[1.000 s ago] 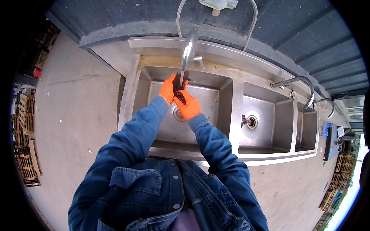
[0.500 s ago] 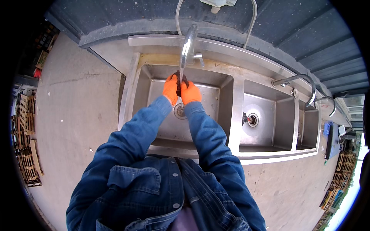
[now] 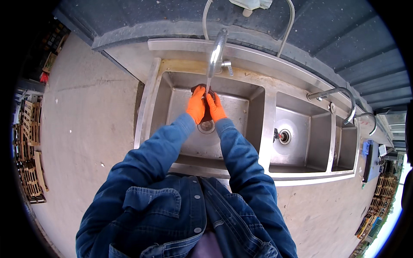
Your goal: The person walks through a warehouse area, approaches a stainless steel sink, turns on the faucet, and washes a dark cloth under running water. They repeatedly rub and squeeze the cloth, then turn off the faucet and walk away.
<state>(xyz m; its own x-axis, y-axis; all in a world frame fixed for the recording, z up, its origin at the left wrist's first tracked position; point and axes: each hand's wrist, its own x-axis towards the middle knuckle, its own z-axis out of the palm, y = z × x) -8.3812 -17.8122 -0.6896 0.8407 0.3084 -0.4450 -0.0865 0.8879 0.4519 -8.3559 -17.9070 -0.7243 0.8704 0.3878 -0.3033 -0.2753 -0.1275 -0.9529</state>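
- Dark brown item [image 3: 207, 113], limp-looking, is held under the running faucet [image 3: 218, 48] in the left basin [image 3: 206, 148], above the drain [image 3: 206, 127]; exact kind cannot be told.
- Left hand [image 3: 196, 106], orange-gloved, is clamped on the item's left part; some dark material is seen beyond the fingertips.
- Right hand [image 3: 217, 108], same glove, is closed on the right part; hands are close together, item between.
- Water stream [image 3: 208, 84] is directed at the item, between the hands.
- Step in hand: rinsing, judged from stream and grip; whether the item is clean cannot be told.
- Next move, as judged: a firm two-handed hold is called for, with one hand's grip eased if another face is to be wetted; slipping of the wet item should be guarded against.
- Middle basin [image 3: 299, 148]: small black-and-red object [image 3: 277, 135] is seen beside its drain, untouched.
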